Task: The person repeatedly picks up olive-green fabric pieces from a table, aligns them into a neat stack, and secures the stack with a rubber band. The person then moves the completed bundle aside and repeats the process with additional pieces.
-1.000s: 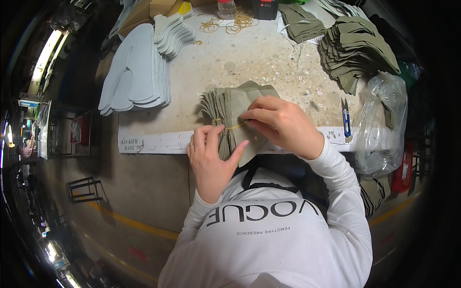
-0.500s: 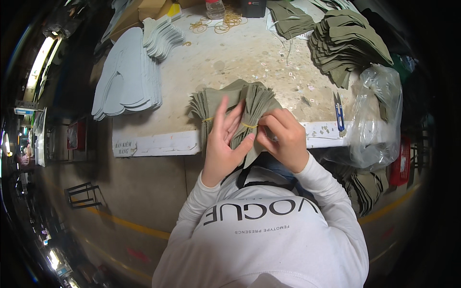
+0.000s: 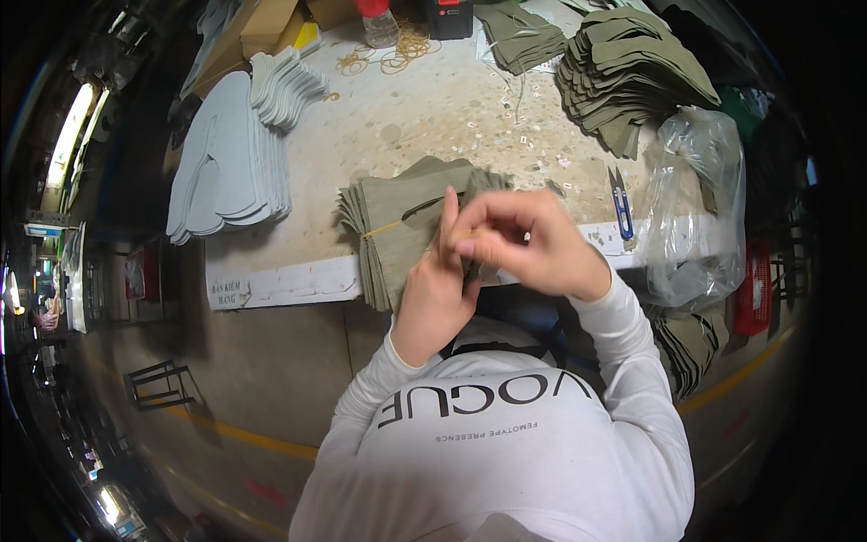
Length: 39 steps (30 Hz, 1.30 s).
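A bundle of olive-green cut fabric pieces (image 3: 397, 244) stands at the table's near edge, its layers fanned at the left. A thin yellow rubber band (image 3: 384, 228) crosses its left part, beside a dark slit. My left hand (image 3: 435, 294) is closed around the right part of the bundle, index finger pointing up. Over that part my right hand (image 3: 533, 242) is closed in a pinch, thumb against forefinger, close to the left fingers. Slight blur and the fingers hide whatever it pinches. The bundle's right end is mostly covered by the right hand.
Light-blue cut pieces (image 3: 226, 172) are stacked at the left. More olive pieces (image 3: 623, 68) lie at the far right. Blue thread snips (image 3: 620, 206) and a clear plastic bag (image 3: 695, 208) lie at the right edge. Loose rubber bands (image 3: 406, 54) lie by a bottle (image 3: 379, 29).
My right hand has moved up and left, across the bundle toward the left fingers. The left hand has turned, its fingers closer together. The bundle's left face shows more fully.
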Motion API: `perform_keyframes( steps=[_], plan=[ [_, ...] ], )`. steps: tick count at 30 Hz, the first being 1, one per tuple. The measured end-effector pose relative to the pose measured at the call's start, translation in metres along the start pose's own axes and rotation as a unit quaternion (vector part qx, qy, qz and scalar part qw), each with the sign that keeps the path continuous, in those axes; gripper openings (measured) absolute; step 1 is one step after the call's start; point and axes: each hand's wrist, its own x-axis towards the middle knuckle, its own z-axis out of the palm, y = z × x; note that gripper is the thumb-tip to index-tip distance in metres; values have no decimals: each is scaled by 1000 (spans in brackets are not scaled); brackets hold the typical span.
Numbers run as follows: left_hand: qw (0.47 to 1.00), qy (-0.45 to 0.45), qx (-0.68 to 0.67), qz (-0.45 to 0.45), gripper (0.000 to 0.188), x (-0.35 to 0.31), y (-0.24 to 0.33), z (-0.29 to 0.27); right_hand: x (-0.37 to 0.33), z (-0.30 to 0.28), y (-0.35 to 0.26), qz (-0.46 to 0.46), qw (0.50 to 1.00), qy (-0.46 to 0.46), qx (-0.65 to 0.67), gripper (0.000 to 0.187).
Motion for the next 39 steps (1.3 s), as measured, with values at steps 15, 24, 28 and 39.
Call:
perform_keyframes(
  steps=[15, 24, 28, 39],
  plan=[
    [994, -73, 12, -78, 81, 6, -3, -15, 68, -9, -3, -2, 999, -31, 45, 14],
    [927, -59, -311, -204, 63, -5, -34, -43, 104, -45, 86, 109, 984, 102, -93, 17],
    [724, 60, -608, -320, 46, -14, -50, -55, 98, -65, 103, 124, 896, 210, -370, 18],
    [591, 221, -764, -136, 48, -5, -62, -37, 151, -99, 95, 30, 887, -18, -461, 16]
  ],
)
